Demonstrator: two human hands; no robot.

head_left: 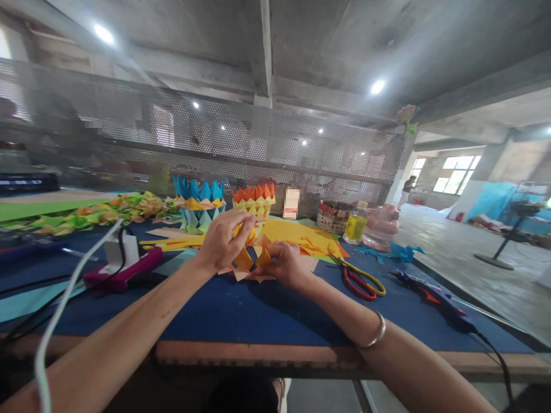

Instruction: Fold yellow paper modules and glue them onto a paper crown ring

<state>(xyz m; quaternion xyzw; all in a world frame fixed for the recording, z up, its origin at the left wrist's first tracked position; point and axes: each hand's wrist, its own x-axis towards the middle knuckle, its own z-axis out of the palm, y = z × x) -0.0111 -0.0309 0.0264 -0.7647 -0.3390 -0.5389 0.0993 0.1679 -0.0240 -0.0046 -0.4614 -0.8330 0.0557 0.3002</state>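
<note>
My left hand [224, 240] curls over a ring of folded orange paper [244, 259] at the middle of the table. From the other side, my right hand [287, 265] presses its fingers on the same paper ring. Pale pink paper with a zigzag edge [243, 275] lies under it. Close behind stand a blue, yellow and light green pointed paper basket [198, 198] and an orange-red and yellow one [253, 198]. Yellow paper sheets [301, 234] lie just past my right hand. Part of the held ring is hidden by my fingers.
Scissors with red and yellow handles [364, 281] and a glue gun [434, 295] lie at right. Behind are a woven basket [331, 217], a yellow-labelled bottle [355, 223] and a pink jug [382, 225]. A magenta power strip [124, 269] with cables and folded paper pieces [124, 211] are at left.
</note>
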